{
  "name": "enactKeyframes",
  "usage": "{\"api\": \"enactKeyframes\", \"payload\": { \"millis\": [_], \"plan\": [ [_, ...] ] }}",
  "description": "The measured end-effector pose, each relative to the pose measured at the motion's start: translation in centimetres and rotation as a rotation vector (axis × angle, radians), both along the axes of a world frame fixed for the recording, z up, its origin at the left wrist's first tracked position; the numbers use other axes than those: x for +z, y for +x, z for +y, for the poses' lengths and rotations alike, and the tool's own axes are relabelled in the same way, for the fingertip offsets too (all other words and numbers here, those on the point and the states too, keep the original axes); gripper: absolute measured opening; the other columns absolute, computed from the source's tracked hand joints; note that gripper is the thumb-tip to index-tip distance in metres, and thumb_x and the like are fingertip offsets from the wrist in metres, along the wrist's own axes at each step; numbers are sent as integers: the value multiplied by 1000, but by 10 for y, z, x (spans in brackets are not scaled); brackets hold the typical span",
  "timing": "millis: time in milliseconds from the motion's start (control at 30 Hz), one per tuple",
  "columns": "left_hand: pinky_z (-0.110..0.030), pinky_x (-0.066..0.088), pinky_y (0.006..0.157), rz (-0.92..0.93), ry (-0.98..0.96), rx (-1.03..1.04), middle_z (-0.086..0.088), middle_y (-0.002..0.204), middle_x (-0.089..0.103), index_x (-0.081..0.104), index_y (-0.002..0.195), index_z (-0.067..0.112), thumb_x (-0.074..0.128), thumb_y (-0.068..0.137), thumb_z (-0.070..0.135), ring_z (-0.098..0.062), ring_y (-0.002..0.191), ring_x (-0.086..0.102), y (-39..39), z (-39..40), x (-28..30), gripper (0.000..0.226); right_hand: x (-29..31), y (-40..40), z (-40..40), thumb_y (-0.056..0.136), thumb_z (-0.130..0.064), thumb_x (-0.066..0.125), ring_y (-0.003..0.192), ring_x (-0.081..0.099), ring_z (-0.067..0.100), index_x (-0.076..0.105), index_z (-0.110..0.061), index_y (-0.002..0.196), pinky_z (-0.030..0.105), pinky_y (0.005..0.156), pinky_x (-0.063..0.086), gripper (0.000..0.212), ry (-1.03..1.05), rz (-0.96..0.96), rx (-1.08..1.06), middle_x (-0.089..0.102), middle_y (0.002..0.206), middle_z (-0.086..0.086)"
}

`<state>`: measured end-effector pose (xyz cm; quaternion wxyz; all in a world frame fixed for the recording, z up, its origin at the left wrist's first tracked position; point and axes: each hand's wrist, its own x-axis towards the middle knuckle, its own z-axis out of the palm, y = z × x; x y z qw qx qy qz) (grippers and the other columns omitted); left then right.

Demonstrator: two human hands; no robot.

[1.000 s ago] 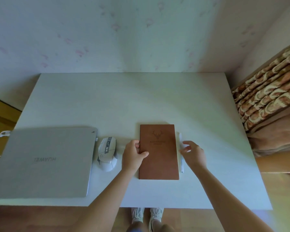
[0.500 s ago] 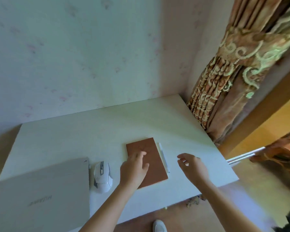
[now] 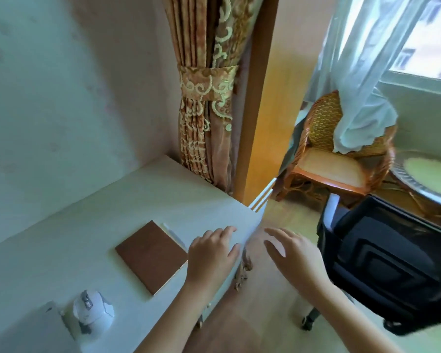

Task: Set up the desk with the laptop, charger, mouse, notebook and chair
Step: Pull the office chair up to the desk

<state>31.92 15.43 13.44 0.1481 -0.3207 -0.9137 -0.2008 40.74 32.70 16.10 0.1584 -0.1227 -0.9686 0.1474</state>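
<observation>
A brown notebook (image 3: pixel 152 256) is lying flat and closed on the white desk (image 3: pixel 112 217), near the desk's right end. A white pen (image 3: pixel 175 235) is lying just beside the notebook's far edge. A white mouse (image 3: pixel 92 310) is sitting at the lower left, next to the corner of a grey laptop (image 3: pixel 43 327), which is mostly cut off by the frame. The left hand (image 3: pixel 211 256) is being held over the desk's right edge, fingers relaxed and slightly spread, nothing being gripped; whether it is touching the surface cannot be told. The right hand (image 3: pixel 294 256) is being held in the air past the desk, fingers loosely spread, reaching toward a black office chair (image 3: pixel 392 263) on the wooden floor. Behind, a patterned curtain (image 3: pixel 206 98), a wicker chair (image 3: pixel 334 159) and a sheer curtain (image 3: pixel 362 85) are showing.
</observation>
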Motion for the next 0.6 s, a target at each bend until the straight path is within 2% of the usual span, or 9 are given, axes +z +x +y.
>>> {"api": "enactKeyframes", "payload": {
  "millis": [200,433,600],
  "plan": [
    [-28,52,52,35,-39,-219,9,79,71,69,104,27,77,72,40,-14,67,66,34,86,7,36,5,65,72,83,-34,66,85,68,15,67,-25,110,32,68,56,29,97,6,-231,72,98,-7],
    [-30,54,59,62,4,-444,7,88,71,64,116,25,70,79,44,-15,75,66,70,225,7,42,4,134,183,81,-32,66,90,67,15,66,-20,112,31,74,54,33,140,40,-423,72,102,-5],
    [-28,52,61,90,-19,-547,9,96,69,62,123,23,46,82,51,-13,81,65,102,342,12,52,-4,170,286,80,-27,69,93,66,21,64,-14,116,34,78,54,39,171,96,-518,70,105,0]
  ]
}}
